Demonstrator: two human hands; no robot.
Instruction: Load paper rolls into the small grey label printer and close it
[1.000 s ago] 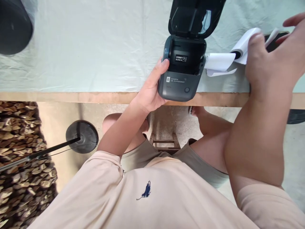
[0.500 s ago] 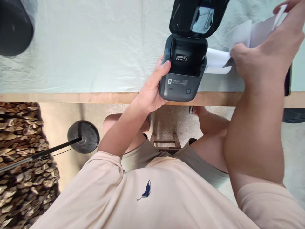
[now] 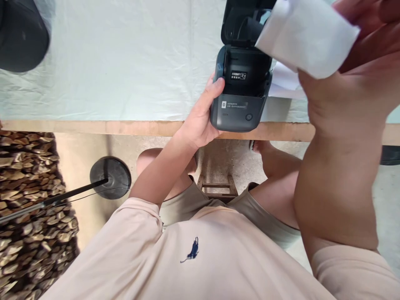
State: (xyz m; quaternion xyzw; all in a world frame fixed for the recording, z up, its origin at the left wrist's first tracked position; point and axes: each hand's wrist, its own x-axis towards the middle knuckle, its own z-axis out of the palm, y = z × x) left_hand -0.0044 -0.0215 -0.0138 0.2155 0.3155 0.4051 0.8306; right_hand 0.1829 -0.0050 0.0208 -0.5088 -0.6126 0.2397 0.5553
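A small dark grey label printer stands at the near edge of the table, its lid swung up and the paper bay bare. My left hand grips the printer's left side, thumb on its top corner. My right hand is raised close to the camera, above and right of the printer, holding a white paper roll that covers part of the lid. A loose strip of white paper lies on the table just right of the printer.
The table has a pale green cloth and a wooden front edge. A black round object sits at its far left. Below are a black stand base, a stick, a wooden stool and stacked firewood at the left.
My right hand has lifted the paper roll off the table, up and toward the camera, over the open printer. My left hand has stayed on the printer.
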